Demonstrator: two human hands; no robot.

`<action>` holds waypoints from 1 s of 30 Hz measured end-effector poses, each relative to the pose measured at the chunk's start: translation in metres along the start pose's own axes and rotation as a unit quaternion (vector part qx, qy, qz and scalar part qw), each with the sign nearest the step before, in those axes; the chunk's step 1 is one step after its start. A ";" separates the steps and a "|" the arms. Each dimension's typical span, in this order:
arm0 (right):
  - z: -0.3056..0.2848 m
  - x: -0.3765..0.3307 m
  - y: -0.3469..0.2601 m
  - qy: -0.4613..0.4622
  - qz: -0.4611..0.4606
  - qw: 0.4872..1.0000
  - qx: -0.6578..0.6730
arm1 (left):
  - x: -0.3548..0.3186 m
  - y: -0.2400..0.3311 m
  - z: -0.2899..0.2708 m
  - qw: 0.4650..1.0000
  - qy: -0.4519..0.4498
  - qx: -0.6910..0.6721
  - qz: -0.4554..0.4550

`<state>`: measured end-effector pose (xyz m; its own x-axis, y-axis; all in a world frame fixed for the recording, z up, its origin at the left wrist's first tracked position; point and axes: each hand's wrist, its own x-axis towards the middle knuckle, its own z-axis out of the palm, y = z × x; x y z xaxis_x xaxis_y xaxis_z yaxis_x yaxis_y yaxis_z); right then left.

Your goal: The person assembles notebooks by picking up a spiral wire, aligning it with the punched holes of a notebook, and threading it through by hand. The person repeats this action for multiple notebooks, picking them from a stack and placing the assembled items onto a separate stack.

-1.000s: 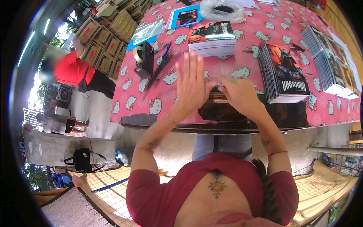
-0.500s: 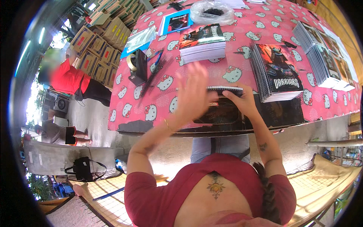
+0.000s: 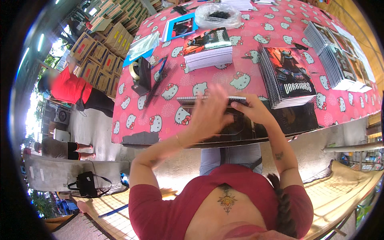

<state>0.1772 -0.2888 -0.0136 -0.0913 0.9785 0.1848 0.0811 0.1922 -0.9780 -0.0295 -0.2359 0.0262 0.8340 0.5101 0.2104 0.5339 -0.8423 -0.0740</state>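
A dark-covered notebook (image 3: 236,126) lies at the near edge of the pink patterned table (image 3: 168,120). My right hand (image 3: 253,112) rests on the notebook's top edge, fingers curled around it. Blurred and lifted a little above the left part of the notebook, my left hand (image 3: 209,115) has its fingers spread and nothing in them. Just to the right stands a stack of notebooks with a dark red cover (image 3: 287,78).
A tape dispenser (image 3: 140,76) and black binding combs (image 3: 158,86) lie left of the hands. Another notebook stack (image 3: 208,48), a blue booklet (image 3: 180,27), a clear bag (image 3: 219,14) and more stacks (image 3: 336,52) sit farther off. Cardboard boxes (image 3: 100,52) and a person in red (image 3: 70,90) are at left.
The view has tilted so the table sits lower in the picture. My left hand has lifted off the notebook and swung left; my right hand has stayed on its top edge.
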 end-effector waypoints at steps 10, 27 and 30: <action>0.009 0.007 -0.007 -0.034 0.010 0.999 -0.040 | 0.033 -0.029 -0.001 0.981 0.157 0.112 -0.007; 0.007 0.001 -0.001 0.040 -0.031 0.996 -0.071 | 0.005 0.004 0.010 0.988 0.137 -0.054 0.053; -0.007 -0.012 -0.022 0.056 -0.037 0.994 -0.083 | 0.011 -0.001 -0.009 0.983 0.149 -0.102 0.031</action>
<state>0.1830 -0.3045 0.0067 0.0062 0.9616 0.2743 0.2422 0.2647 -0.9334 -0.0217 -0.2313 0.0372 0.7699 0.4096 0.4893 0.4194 -0.9027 0.0959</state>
